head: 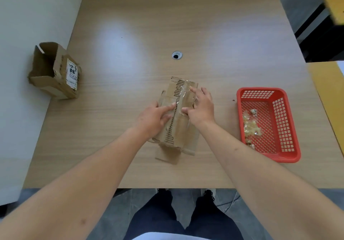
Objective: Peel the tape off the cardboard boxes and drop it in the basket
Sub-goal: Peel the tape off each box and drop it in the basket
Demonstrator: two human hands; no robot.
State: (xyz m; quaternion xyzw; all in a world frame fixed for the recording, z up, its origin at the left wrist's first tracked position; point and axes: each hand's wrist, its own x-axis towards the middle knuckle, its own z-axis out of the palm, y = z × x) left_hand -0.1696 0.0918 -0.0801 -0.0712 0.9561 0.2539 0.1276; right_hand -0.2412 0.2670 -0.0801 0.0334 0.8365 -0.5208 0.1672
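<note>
At the near middle of the surface [130, 25] lies a flattened cardboard box [176, 116], clear tape [183, 90] running along its printed seam. Both hands are on it: the left hand [153, 118] presses with straight fingers beside the seam, the right hand [202, 107] rests spread, fingertips at the tape; whether it pinches an edge I cannot tell. Right of that box, the red basket [290, 128] holds crumpled tape scraps [251, 128], so some peeling looks done. Far left of it, a second box [55, 70] with a label awaits.

Flattened box [176, 116] mid-worktop [204, 25], basket [290, 124] of tape scraps [251, 128] to its right, open box [54, 70] at far left edge.
</note>
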